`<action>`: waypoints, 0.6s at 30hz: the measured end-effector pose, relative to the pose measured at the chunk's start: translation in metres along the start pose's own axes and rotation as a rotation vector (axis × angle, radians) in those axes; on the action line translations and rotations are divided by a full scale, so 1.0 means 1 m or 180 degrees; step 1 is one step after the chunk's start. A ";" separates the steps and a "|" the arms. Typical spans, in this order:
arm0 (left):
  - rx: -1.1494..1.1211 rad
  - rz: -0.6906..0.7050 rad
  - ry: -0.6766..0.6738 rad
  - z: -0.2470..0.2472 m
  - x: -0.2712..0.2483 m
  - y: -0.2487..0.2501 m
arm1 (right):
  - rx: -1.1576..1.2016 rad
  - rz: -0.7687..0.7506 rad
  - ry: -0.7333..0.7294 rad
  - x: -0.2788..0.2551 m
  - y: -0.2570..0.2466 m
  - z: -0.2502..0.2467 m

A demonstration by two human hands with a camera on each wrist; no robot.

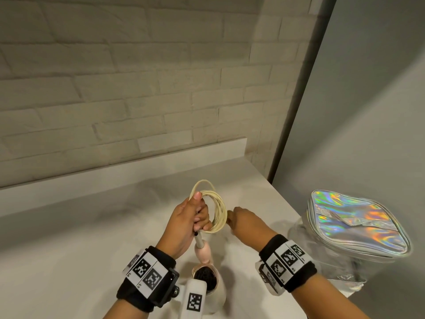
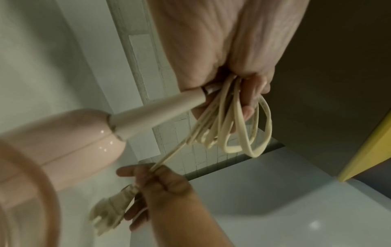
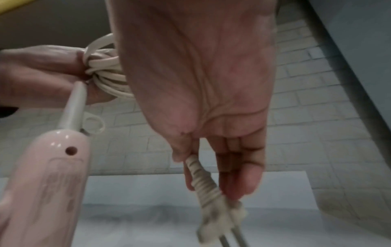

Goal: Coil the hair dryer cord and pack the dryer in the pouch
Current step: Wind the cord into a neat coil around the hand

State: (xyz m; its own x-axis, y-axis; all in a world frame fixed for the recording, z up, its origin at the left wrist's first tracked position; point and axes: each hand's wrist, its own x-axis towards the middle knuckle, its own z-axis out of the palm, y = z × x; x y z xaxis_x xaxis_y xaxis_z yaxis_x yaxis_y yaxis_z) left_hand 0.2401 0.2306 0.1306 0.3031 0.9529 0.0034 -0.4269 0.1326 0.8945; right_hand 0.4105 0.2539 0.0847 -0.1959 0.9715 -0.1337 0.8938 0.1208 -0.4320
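A pink hair dryer [image 1: 203, 252] hangs head-down over the counter from its grey cord sleeve [image 2: 156, 115]. My left hand [image 1: 194, 217] grips the top of that sleeve together with several cream cord loops [image 1: 217, 209]. The coil [image 2: 243, 132] hangs from the curled left fingers [image 2: 249, 93]. Just right of the coil, my right hand [image 1: 239, 218] pinches the cord's end beside the plug [image 3: 213, 195], thumb against forefinger, the other fingers straight. A short taut length of cord [image 2: 173, 155] runs from coil to right hand. The holographic pouch [image 1: 358, 224] lies at the right, zipped side up.
The white counter [image 1: 80, 238] runs to a low backsplash ledge and a white brick wall [image 1: 115, 88]. A grey panel [image 1: 368, 111] rises at the right behind the pouch. A clear plastic sheet or bag [image 1: 340, 270] lies under the pouch.
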 end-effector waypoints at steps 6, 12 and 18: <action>0.0337 0.0088 0.0063 0.002 -0.002 0.001 | 0.3628 0.0086 0.0551 0.001 -0.022 -0.020; 0.0839 0.0251 0.0321 0.010 -0.005 0.001 | 0.4399 -0.0198 0.0219 0.001 -0.021 -0.025; 0.1548 0.0731 0.0678 0.012 -0.006 -0.008 | 0.4807 -0.0119 0.0022 0.000 -0.021 -0.027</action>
State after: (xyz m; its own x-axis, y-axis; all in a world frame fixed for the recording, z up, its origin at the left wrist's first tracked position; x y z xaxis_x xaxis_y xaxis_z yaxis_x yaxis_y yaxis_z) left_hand 0.2515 0.2209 0.1286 0.0494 0.9830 0.1766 -0.0055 -0.1766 0.9843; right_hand 0.4026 0.2570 0.1179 -0.2027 0.9741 -0.1000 -0.3547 -0.1682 -0.9197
